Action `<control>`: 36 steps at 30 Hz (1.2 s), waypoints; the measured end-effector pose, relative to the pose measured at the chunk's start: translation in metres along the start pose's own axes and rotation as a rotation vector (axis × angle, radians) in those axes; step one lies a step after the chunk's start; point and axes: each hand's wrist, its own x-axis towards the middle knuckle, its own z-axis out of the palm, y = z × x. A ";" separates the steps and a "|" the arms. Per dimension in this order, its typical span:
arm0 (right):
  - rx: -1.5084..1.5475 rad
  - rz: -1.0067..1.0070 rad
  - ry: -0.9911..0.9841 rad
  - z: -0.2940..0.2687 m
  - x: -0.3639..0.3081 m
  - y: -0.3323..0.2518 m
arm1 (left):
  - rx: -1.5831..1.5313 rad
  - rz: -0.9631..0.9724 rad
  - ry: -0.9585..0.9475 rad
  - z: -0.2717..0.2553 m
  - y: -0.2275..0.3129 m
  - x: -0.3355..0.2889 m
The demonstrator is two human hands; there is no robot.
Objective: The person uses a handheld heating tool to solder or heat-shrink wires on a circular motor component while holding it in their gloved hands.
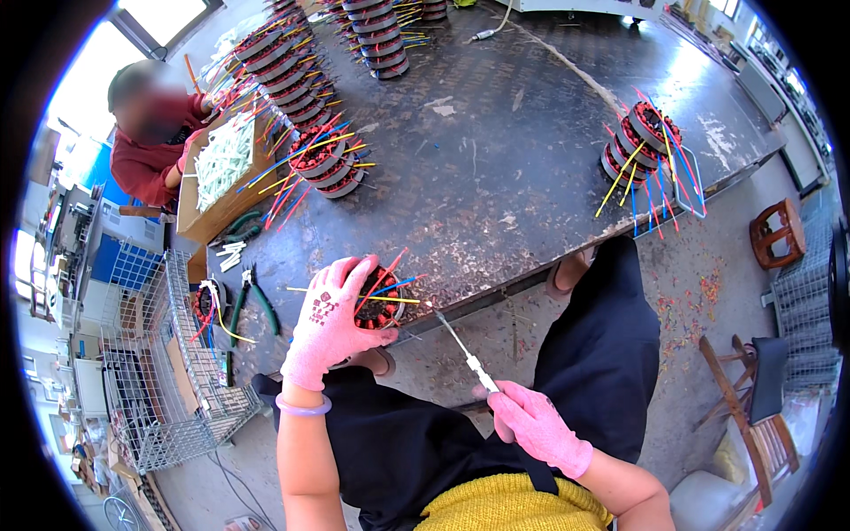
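My left hand [329, 320], in a pink glove, is closed around a motor stator [384, 305] at the table's near edge. Red, blue and yellow wires stick out of the stator's red-wound ring. In my right hand [537, 423], also gloved in pink, is a slim white-handled tool [479, 373] with a thin metal shaft. Its tip points up and left, a little to the right of the stator and apart from it. Green-handled pliers [258, 299] lie left of my left hand. Beside them is another stator [209, 305] with loose wires.
Tall stator stacks [282, 75] stand at the back left, with a shorter stack [329, 168] nearer. Another stack [639, 146] is at the right. A cardboard box [205, 217] holds white tubes. A person [146, 164] sits beyond it. A wire basket [168, 389] stands lower left.
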 end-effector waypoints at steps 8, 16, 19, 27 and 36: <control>0.211 0.053 -0.004 0.000 0.000 0.004 | -0.005 0.014 0.001 0.001 -0.003 0.002; 0.046 0.026 0.001 0.000 0.001 0.005 | 0.009 0.019 -0.011 0.001 -0.001 0.002; -0.027 0.013 -0.012 -0.002 0.002 0.002 | 0.016 0.021 -0.012 0.000 -0.001 0.002; 0.086 0.017 -0.006 -0.001 0.000 0.004 | 0.001 0.025 -0.010 0.002 -0.001 0.005; 0.013 -0.012 -0.011 -0.002 0.001 0.004 | 0.003 0.025 -0.003 0.002 -0.001 0.003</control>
